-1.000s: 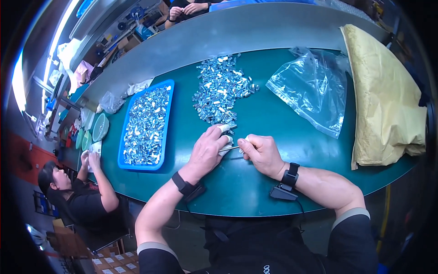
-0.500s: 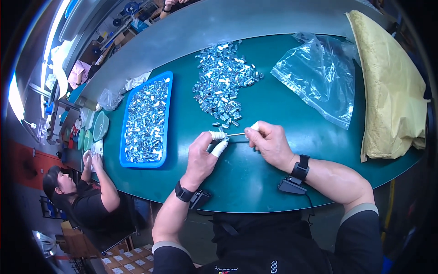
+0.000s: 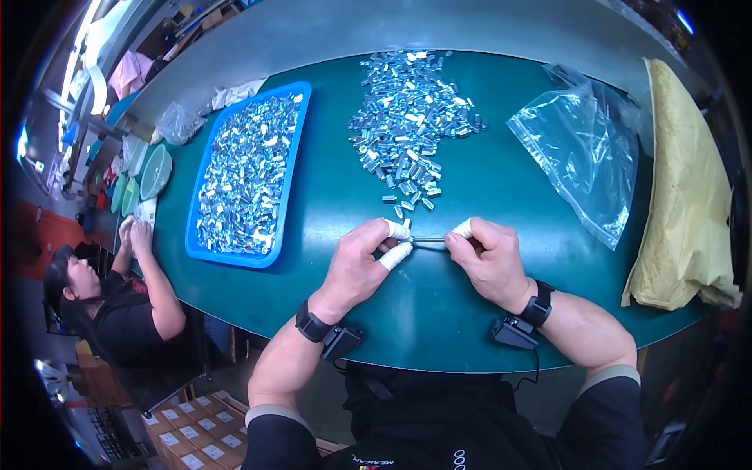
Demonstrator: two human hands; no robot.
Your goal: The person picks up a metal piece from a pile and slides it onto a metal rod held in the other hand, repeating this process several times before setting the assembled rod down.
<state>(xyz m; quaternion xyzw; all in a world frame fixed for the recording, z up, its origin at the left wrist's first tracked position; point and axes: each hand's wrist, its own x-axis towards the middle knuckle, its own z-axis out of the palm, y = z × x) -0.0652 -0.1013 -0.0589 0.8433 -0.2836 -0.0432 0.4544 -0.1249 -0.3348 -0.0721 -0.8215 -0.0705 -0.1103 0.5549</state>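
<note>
My left hand (image 3: pixel 352 266) is closed in a pinch, with pale tape wrapped round its thumb and forefinger. Between those fingertips sits a small metal piece (image 3: pixel 407 238), mostly hidden. A thin metal rod (image 3: pixel 429 240) runs level from it to my right hand (image 3: pixel 495 262), whose thumb and taped forefinger grip the other end. Just beyond my fingertips lie a few loose shiny metal pieces (image 3: pixel 428 204), short and tube-like, at the near end of a large heap (image 3: pixel 411 117) of the same kind. Both hands are over the green tabletop (image 3: pixel 423 321).
To the left stands a blue tray (image 3: pixel 290 188) filled with similar metal pieces. A clear plastic bag (image 3: pixel 576 149) and a large yellowish sack (image 3: pixel 681 196) lie to the right. At the far left a person (image 3: pixel 117 298) works beside green bowls (image 3: pixel 157 171).
The whole view has tilted and shifted, so the tray sits further left and the heap further right. My hands keep their pinches, with the rod still between them.
</note>
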